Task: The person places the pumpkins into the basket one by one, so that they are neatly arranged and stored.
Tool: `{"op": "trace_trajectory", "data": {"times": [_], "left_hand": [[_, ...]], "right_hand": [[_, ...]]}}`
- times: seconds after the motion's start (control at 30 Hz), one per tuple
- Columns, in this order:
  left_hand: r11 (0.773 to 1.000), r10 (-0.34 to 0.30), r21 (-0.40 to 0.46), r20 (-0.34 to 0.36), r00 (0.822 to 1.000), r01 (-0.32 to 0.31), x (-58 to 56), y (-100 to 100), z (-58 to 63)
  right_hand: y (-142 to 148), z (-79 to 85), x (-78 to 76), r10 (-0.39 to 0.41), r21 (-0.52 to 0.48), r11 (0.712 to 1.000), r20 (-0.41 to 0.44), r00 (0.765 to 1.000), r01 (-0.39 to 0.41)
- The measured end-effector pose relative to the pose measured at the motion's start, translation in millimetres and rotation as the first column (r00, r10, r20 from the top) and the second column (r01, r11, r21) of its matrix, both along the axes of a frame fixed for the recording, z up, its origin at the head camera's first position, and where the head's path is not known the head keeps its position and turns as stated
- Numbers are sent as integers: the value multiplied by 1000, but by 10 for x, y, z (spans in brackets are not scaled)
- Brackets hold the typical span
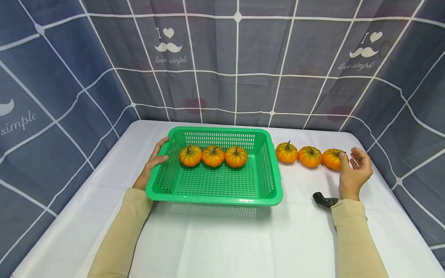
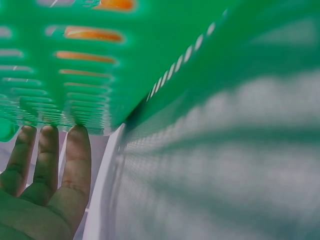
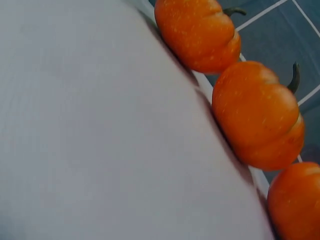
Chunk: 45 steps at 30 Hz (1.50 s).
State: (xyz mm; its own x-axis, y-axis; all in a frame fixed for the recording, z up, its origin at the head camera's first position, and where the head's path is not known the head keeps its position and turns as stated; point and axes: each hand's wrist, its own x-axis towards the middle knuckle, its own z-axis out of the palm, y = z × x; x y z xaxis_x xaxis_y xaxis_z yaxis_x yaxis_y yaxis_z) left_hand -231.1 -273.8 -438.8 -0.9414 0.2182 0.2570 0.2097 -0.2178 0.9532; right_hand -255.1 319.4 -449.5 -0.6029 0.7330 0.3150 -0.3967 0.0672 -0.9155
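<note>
A green plastic basket (image 1: pixel 215 201) with slotted walls sits left of centre, its near side above a shadow on the table. Three small orange pumpkins (image 1: pixel 213 156) stand in a row inside it, toward the back. My left hand (image 1: pixel 153 162) grips the basket's left rim, thumb on top; in the left wrist view its fingers (image 2: pixel 77 165) reach up against the slotted plastic. Three more pumpkins (image 1: pixel 310 156) line up on the table to the right. Beside the rightmost pumpkin (image 1: pixel 332 159) is my right hand (image 1: pixel 355 173), fingers loosely bent, thumb overlapping its edge.
A white cloth (image 1: pixel 222 243) covers the table. Grey-blue curtains (image 1: pixel 260 46) with white grid lines enclose the back and both sides. A black strap-like piece (image 1: pixel 324 200) shows at the right wrist, beside the sleeve cuff.
</note>
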Motion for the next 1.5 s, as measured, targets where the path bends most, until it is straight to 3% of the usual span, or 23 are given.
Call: {"op": "trace_trajectory", "data": {"times": [0.23, 0.5, 0.77, 1.13, 1.3, 1.5], "left_hand": [[1000, -2, 3, -3, 1000, 2, -13, -4, -8], [1000, 1, -2, 5, 1000, -1, -6, -14, -8], [1000, 1, 12, -12, 1000, 0, -16, -11, -18], [1000, 3, 12, -13, 1000, -3, -13, -8, -7], [1000, 5, 8, 2, 1000, -6, -3, -4, 1], [1000, 1, 2, 7, 1000, -1, 7, -1, 7]], "right_hand": [[83, -90, 7, -18, 55, 998, 193, 981, 7], [122, -145, 22, 3, 146, 987, 386, 922, -64], [148, -180, 20, 50, 110, 987, 466, 883, -114], [171, -207, 20, 78, 205, 945, 612, 787, -253], [181, -204, 28, 63, 259, 923, 629, 775, -285], [178, -211, 34, 50, 278, 917, 631, 774, -285]]}}
